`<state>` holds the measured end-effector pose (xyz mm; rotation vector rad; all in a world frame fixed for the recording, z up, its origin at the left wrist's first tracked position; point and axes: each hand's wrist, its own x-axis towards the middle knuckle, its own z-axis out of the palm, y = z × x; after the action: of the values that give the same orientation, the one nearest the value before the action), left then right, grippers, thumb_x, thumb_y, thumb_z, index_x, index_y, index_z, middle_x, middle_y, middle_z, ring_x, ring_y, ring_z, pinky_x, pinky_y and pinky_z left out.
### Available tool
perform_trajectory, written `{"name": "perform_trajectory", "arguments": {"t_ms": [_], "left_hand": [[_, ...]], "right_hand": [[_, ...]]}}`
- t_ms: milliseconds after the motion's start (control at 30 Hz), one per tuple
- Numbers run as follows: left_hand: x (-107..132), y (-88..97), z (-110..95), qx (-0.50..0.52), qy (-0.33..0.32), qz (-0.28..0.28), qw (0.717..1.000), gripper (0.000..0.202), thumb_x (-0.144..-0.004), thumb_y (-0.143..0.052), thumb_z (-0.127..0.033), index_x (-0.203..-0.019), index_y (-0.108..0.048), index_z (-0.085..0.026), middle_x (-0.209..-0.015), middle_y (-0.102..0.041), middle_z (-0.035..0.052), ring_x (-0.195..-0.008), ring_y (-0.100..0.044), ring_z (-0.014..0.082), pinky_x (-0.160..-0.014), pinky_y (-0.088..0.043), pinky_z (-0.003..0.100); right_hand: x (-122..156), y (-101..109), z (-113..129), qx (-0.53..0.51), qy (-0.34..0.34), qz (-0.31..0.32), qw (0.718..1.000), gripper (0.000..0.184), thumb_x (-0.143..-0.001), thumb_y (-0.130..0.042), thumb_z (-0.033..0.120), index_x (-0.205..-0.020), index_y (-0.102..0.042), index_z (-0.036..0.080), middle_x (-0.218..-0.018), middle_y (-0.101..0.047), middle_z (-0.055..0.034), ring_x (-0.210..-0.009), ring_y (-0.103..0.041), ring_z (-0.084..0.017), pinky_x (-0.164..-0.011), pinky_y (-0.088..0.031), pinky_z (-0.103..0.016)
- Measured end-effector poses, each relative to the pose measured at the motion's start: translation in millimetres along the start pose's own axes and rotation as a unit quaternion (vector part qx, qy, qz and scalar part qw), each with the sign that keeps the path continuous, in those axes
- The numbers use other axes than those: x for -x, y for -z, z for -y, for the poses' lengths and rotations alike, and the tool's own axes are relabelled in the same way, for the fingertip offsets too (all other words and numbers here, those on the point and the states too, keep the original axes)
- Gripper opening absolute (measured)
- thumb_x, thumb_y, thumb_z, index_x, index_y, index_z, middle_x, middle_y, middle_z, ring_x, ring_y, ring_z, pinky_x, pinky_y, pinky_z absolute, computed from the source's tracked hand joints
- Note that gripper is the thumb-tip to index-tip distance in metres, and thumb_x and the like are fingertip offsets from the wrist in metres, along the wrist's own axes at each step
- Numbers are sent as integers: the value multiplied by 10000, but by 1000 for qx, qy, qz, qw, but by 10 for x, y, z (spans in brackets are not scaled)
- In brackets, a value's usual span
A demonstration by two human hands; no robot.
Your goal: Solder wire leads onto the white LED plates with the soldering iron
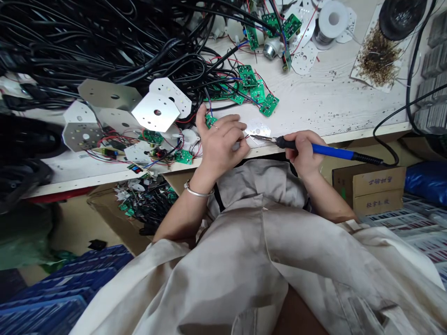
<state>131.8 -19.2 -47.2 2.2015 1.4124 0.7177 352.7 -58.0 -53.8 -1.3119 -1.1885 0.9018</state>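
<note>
A blue-handled soldering iron is in my right hand, whose fingers are wrapped round its dark grip. Its metal tip points left, over a small white plate with holes at the bench's front edge. My left hand is just left of that plate, thumb and finger pinched by a thin red wire that runs near the iron's tip. Part of a green circuit board shows behind the left hand's fingers. Whether the tip touches the wire or the plate I cannot tell.
Black cables heap over the bench's left and back. White metal plates and wired circuit boards lie around. Back right are a solder spool and a stained pad. The iron's cord loops at right; below sits a cardboard box.
</note>
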Motion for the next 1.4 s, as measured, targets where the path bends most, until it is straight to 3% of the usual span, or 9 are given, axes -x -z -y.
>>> {"name": "perform_trajectory", "arguments": {"t_ms": [300, 733, 967, 1200, 1400], "left_hand": [[-4, 8, -15, -1, 20, 14, 1000, 103, -833, -595, -273, -747, -538, -256, -1013, -765, -30, -1213, -671, 277, -1292, -3, 691], [23, -61, 68, 8, -10, -20, 1000, 110, -839, -593, -273, -745, -543, -246, -1008, -764, -52, -1193, -683, 254, -1304, -3, 674], [18, -74, 79, -1, -16, -28, 999, 110, -837, -588, -277, -743, -540, -246, -1002, -774, -53, -1175, -695, 260, -1297, -31, 693], [23, -69, 75, 3, -8, -23, 1000, 93, -825, -611, -272, -753, -556, -253, -985, -769, -53, -1181, -689, 248, -1312, -14, 673], [22, -77, 73, -6, -18, -29, 999, 114, -844, -591, -280, -744, -546, -248, -1001, -771, -57, -1172, -693, 245, -1302, -38, 692]], "right_hand": [[-4, 9, 2, 2, -6, 20, 1000, 424, -974, -523, 584, -836, -740, 247, -451, -508, 79, -357, -480, -80, -412, -438, -238], [-23, 20, -17, -37, 4, 17, 999, 364, -968, -566, 540, -838, -750, 255, -454, -532, 86, -357, -496, -76, -405, -411, -224], [-8, 47, -37, 0, 11, 44, 999, 354, -967, -569, 533, -871, -773, 260, -465, -551, 79, -386, -525, -78, -430, -450, -226], [-41, -4, -5, -58, 14, -2, 998, 401, -961, -555, 573, -833, -737, 239, -446, -493, 85, -335, -449, -52, -363, -356, -190], [-26, 17, -37, -44, 16, 26, 999, 340, -965, -575, 532, -878, -760, 261, -474, -546, 81, -361, -493, -62, -411, -428, -213]]}}
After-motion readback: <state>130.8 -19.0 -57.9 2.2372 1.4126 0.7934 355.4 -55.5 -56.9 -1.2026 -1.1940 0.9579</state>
